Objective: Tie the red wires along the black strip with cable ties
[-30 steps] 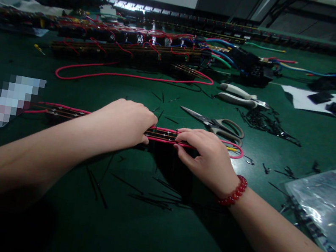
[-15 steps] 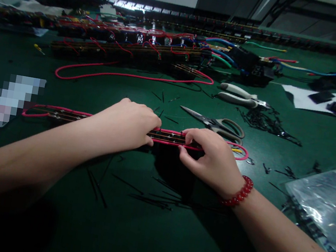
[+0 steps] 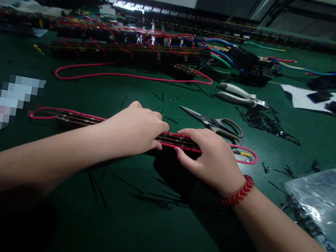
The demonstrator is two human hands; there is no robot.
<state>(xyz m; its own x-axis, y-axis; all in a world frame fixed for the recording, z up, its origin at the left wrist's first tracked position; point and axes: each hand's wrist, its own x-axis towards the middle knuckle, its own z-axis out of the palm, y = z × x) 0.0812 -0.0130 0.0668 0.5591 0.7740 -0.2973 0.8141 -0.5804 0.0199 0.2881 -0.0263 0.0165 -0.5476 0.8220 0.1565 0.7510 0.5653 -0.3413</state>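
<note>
A long dark strip assembly (image 3: 170,139) with metal rods lies across the green table. Red cable (image 3: 61,110) runs along both its long sides and loops past either end. My left hand (image 3: 140,130) grips the strip near its middle, thumb at the near edge and fingers over the far one. Just to the right, my right hand (image 3: 208,154) spans the same strip, its thumb and fingers closed around the two edges. A yellow-tipped piece (image 3: 243,154) shows inside the right-hand loop. The strip's underside is hidden.
Scissors (image 3: 216,122) and grey-handled cutters (image 3: 240,96) lie beyond my right hand, near a heap of black scraps (image 3: 262,122). Loose black cable ties (image 3: 150,201) lie in front. A clear plastic bag (image 3: 331,205) sits at right; larger wired assemblies (image 3: 129,48) stretch across the back.
The strip and its red cable have shifted slightly to the right. My left hand has moved right along with it, while my right hand has stayed nearly in place.
</note>
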